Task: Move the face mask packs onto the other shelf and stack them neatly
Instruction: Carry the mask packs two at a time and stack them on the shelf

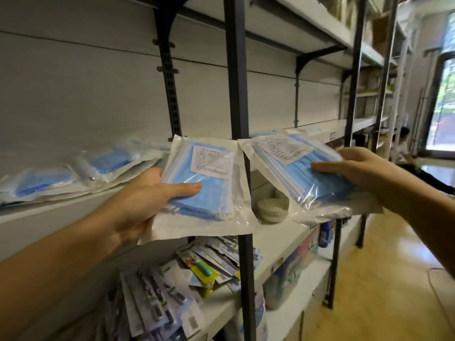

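My left hand [145, 200] grips one clear pack of blue face masks [209, 183] with a white label, thumb on top. My right hand [357, 168] grips a second such pack [305, 168], held tilted to the right of the black upright post [240, 94]. Both packs hang in the air in front of the shelving. Several more mask packs [73, 175] lie in a loose overlapping pile on the white shelf [49, 210] at the left. More packs [295, 131] lie on the shelf behind the right-hand pack, mostly hidden.
A stack of white bowls [272, 209] sits on the shelf below the held packs. Lower shelves hold blister-packed items [197, 269] and bagged goods [285, 276]. Black shelf brackets [170, 77] line the wall. A person [401, 146] sits far right by a window; wooden floor [381, 279] lies right.
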`<state>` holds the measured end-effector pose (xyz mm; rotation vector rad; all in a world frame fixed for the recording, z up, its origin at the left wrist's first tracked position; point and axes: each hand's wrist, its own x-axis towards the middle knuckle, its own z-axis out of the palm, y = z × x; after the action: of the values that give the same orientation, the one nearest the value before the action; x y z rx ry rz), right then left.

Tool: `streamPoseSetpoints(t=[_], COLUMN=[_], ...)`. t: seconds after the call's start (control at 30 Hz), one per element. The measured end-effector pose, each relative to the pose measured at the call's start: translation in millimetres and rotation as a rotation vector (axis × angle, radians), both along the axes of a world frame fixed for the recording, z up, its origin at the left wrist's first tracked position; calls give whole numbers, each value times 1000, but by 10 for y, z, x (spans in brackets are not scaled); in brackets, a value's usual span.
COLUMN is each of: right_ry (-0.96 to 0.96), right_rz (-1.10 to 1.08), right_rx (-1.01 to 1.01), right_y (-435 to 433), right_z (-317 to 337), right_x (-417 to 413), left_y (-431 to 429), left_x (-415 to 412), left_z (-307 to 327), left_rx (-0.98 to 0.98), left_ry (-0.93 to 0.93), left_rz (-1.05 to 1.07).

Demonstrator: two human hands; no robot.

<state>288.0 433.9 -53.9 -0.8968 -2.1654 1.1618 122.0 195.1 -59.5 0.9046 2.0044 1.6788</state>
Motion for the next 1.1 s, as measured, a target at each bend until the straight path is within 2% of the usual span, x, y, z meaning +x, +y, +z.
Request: streamPoseSetpoints(t=[0.3,0.53,0.73,0.87,1.1], right_ry=[8,11,8,38,39], right_rz=[-53,-3,7,18,19], right_rx=[17,39,33,15,-2], right_y=[1051,1954,2626,3065,3868], right_z=[3,-83,-99,-104,-124], right_x=[557,809,816,742,415], left_y=[1061,1947,2579,3011,3879], left_x=[497,810,857,817,488], left_z=[-119,-174,-162,-107,-57], left_rx=[40,82,83,108,139], left_ry=[-34,-69,-100,-59,-54], left_rz=[-29,5,27,28,24])
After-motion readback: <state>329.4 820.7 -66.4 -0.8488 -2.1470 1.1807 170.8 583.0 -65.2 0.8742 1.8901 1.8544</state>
